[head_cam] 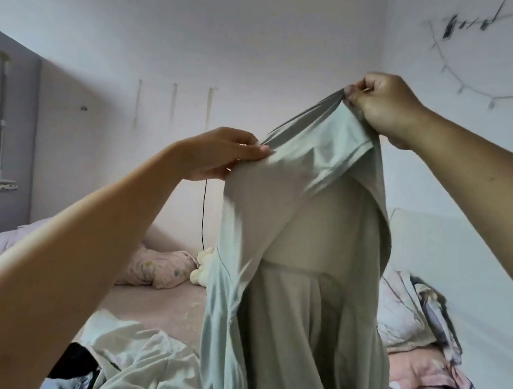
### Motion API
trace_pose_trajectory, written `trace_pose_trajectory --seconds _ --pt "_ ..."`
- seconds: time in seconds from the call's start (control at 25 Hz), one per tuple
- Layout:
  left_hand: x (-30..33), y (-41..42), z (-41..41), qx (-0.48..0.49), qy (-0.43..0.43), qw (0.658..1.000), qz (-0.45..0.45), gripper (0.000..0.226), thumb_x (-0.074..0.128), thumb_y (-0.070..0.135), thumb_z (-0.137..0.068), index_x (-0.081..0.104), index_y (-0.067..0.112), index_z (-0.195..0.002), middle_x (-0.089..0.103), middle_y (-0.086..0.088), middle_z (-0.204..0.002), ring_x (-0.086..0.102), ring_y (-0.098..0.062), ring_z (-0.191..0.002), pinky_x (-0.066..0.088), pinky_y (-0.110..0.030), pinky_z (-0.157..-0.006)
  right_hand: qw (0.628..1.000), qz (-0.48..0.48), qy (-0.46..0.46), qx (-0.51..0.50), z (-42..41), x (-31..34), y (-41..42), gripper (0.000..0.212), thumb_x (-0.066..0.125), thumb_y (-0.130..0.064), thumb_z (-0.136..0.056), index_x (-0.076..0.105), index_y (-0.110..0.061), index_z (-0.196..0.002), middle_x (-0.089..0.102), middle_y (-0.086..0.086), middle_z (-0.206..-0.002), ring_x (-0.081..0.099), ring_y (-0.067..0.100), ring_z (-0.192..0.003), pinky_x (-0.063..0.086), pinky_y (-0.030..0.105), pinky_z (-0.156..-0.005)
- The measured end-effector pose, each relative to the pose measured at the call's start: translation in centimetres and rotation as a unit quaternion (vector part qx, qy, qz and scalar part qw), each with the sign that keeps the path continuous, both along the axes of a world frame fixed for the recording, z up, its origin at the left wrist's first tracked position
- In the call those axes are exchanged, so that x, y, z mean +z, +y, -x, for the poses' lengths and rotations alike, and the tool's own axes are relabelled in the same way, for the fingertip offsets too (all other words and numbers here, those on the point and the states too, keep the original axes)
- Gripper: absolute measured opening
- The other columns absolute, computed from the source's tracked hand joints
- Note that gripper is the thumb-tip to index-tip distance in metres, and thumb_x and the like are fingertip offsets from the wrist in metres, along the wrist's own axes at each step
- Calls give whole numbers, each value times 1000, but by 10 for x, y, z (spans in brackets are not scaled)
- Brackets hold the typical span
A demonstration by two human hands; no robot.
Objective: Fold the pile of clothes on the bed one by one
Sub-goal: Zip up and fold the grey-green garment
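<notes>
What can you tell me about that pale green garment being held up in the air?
The pale green garment looks like thin, smooth, slightly shiny fabric with a seamed edge near the top. It hangs lengthwise in loose folds above the bed. The left hand pinches its upper edge; the right hand pinches a bunched part higher up.

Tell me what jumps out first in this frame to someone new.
The pale green garment held up mid-frame, hanging down over the bed. The right hand pinches its top high up; the left hand holds it lower, to the left. Crumpled clothes lie at bottom left.
</notes>
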State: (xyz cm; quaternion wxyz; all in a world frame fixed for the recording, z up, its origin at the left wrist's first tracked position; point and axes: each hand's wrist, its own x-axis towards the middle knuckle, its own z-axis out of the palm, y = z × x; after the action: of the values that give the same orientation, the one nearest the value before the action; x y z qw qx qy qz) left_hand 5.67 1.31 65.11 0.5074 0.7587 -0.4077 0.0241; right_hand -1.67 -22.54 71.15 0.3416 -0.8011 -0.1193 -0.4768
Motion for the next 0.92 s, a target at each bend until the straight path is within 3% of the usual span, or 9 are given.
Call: trace_pose_trajectory --seconds 0.08,0.24,0.32,0.44,0.6,0.76,0.84,0.92 --pt "16 0 8 27 -65 995 69 19 67 35 -82 59 20 -72 50 8 -62 43 -5 -54 37 -16 -48 997 49 -39 -45 16 21 -1 18 55 -23 -96 58 -12 -81 55 1 -77 48 11 -68 37 22 -62" --pt "43 -11 21 84 -177 968 158 19 67 28 -87 60 19 -71 51 4 -64 44 -6 -52 36 -18 -48 973 90 -142 -156 26 49 -1 20 55 -24 -94 64 -7 -95 61 8 -92 56 23 -90 31 23 -70" --pt "42 -18 15 142 -243 948 147 20 66 28 -88 59 21 -71 53 4 -62 45 -6 -51 35 -21 -49 970 75 -146 -178 16 46 0 20 54 -24 -94 63 -6 -96 64 14 -99 57 29 -97 34 27 -71" --pt "19 -31 -12 240 -323 914 50 17 59 28 -92 60 12 -84 53 0 -67 47 -15 -61 35 -28 -56 968 80 -100 -214 -21 17 -6 21 51 -25 -96 62 -7 -101 64 17 -107 56 34 -101 35 30 -73" --pt "-54 -48 -72 284 -283 913 -77 27 52 31 -95 54 5 -97 51 -10 -82 53 -31 -80 43 -36 -71 964 120 1 -237 -90 -61 -24 22 46 -24 -98 60 -8 -104 63 19 -108 56 37 -99 35 32 -72" --pt "-157 -68 -155 315 -213 901 -210 31 48 34 -98 52 3 -100 58 -21 -99 55 -37 -91 36 -34 -67 947 158 130 -247 -192 -169 -42 22 43 -20 -99 59 -6 -104 63 20 -108 57 38 -99 37 33 -71" --pt "-207 -75 -206 329 -145 902 -237 30 50 33 -97 55 3 -95 60 -22 -101 58 -39 -96 38 -34 -67 942 142 199 -232 -247 -226 -45 20 44 -18 -98 59 -6 -103 62 21 -109 57 38 -100 37 31 -72" --pt "-257 -82 -255 332 -24 920 -204 22 59 23 -93 56 5 -82 61 -24 -92 62 -44 -90 50 -37 -63 940 65 275 -193 -300 -283 -45 17 48 -17 -96 60 -6 -91 65 22 -104 61 38 -92 45 30 -75"
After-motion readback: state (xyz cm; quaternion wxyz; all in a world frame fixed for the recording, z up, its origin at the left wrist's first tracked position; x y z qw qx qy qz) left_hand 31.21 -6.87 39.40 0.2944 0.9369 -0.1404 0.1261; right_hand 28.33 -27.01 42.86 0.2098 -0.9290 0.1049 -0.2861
